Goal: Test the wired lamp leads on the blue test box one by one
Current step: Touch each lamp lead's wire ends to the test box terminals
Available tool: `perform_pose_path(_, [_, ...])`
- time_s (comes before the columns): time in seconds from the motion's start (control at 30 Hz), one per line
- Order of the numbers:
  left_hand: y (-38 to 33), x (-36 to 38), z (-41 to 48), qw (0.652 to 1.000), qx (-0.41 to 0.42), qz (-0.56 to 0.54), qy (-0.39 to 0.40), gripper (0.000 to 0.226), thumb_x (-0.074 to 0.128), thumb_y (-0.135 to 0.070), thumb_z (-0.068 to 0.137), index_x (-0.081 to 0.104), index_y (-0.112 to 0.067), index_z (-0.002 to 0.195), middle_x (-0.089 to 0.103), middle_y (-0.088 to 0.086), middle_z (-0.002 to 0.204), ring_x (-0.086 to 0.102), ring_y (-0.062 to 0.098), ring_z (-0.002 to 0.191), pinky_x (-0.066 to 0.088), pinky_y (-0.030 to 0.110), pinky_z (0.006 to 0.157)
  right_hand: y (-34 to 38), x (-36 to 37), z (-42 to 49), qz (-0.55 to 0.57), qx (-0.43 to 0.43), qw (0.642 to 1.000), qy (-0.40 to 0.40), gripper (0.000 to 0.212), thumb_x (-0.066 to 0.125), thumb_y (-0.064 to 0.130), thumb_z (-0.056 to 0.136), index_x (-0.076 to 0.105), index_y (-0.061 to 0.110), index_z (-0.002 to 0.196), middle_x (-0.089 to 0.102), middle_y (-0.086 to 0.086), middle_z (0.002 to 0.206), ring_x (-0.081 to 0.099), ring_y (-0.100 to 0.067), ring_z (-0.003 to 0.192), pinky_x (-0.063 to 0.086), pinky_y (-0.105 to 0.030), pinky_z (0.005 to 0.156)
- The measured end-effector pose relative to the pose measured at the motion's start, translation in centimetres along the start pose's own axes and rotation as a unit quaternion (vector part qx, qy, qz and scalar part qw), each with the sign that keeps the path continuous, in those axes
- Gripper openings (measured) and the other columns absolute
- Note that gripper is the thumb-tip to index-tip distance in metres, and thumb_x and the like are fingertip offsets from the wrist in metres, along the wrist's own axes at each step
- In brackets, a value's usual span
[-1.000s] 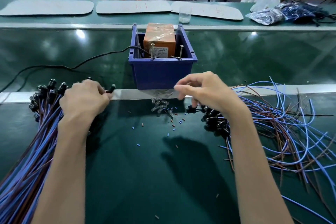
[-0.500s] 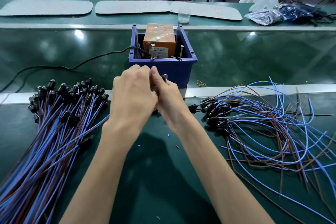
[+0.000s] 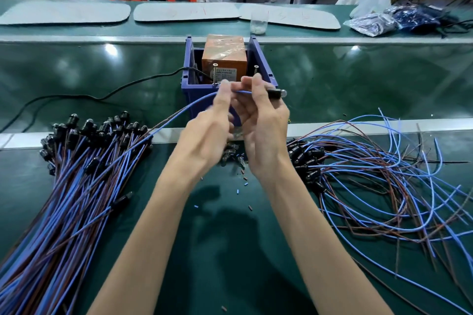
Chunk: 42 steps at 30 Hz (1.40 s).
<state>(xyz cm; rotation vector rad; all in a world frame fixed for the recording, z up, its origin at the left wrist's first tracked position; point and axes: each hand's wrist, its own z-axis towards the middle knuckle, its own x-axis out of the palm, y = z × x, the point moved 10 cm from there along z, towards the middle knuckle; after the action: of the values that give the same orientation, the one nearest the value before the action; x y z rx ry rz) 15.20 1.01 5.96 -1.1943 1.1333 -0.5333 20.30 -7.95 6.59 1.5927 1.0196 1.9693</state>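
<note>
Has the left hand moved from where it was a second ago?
Yes. The left hand left the bundle of leads on the left and went right and up, now before the blue test box, pinching a lamp lead.

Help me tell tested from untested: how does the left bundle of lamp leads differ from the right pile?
The left bundle lies straight and parallel; the right pile is looped and tangled. The left bundle's black lamp heads line up by the metal rail; the right pile's bunch at its left edge, near the right hand. Both are blue and brown wires with black heads.
</note>
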Motion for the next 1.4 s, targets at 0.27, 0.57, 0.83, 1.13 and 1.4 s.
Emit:
perform_pose_path(0.27, [4.8, -2.9, -0.4, 0.698, -0.124, -0.67, -0.218, 0.048, 0.025, -0.038, 0.105, 0.054, -0.011, 0.077, 0.062, 0.002, 0.058, 0.065, 0.016, 0.058, 0.054, 0.027, 0.065, 1.9, -3.3, 1.3, -0.05, -0.021, 0.996, -0.074, 0.033, 0.04, 0.023, 0.104, 0.054, 0.016, 0.074, 0.062, 0.006, 0.059, 0.052, -0.005, 0.056, 0.042, -0.017, 0.057])
perform_pose_path(0.57, [6.8, -5.9, -0.9, 0.619, -0.11, -0.718, -0.299, 0.037, 0.022, -0.035, 0.103, 0.03, -0.018, 0.071, 0.027, -0.006, 0.04, 0.021, 0.011, 0.032, 0.018, 0.017, 0.033, 2.6, -6.5, 2.4, 0.067, 0.028, 0.99, -0.12, 0.033, 0.036, 0.019, 0.103, 0.04, 0.015, 0.071, 0.04, 0.004, 0.044, 0.035, -0.009, 0.036, 0.033, -0.017, 0.038])
perform_pose_path(0.83, [5.9, -7.6, -0.6, 0.721, -0.053, -0.613, -0.318, 0.029, 0.027, -0.021, 0.103, 0.036, -0.018, 0.075, 0.025, -0.01, 0.042, 0.018, 0.007, 0.036, 0.014, 0.019, 0.036, 2.9, -5.0, 2.1, 0.001, 0.06, 0.998, -0.029, 0.059, 0.041, 0.02, 0.099, 0.036, 0.025, 0.041, 0.022, 0.009, 0.044, 0.016, -0.005, 0.036, 0.015, -0.018, 0.034])
perform_pose_path(1.13, [0.0, -5.2, 0.1, 0.921, 0.1, -0.339, -0.164, 0.02, 0.04, -0.014, 0.103, 0.051, -0.019, 0.086, 0.033, -0.013, 0.045, 0.023, 0.003, 0.04, 0.02, 0.016, 0.039, 3.7, -3.6, 1.7, -0.154, 0.029, 0.987, 0.026, 0.049, 0.055, 0.023, 0.096, 0.048, 0.012, 0.049, 0.05, 0.001, 0.06, 0.022, -0.006, 0.04, 0.018, -0.016, 0.037])
perform_pose_path(1.4, [-2.0, 0.6, -0.4, 0.971, 0.155, -0.182, 0.006, 0.021, 0.047, -0.007, 0.099, 0.055, -0.015, 0.081, 0.044, -0.017, 0.045, 0.033, 0.0, 0.043, 0.025, 0.009, 0.044, 4.0, -2.5, 1.1, -0.234, 0.006, 0.97, 0.066, 0.011, 0.065, 0.015, 0.09, 0.073, 0.01, 0.085, 0.066, -0.002, 0.07, 0.033, -0.006, 0.042, 0.027, -0.011, 0.04])
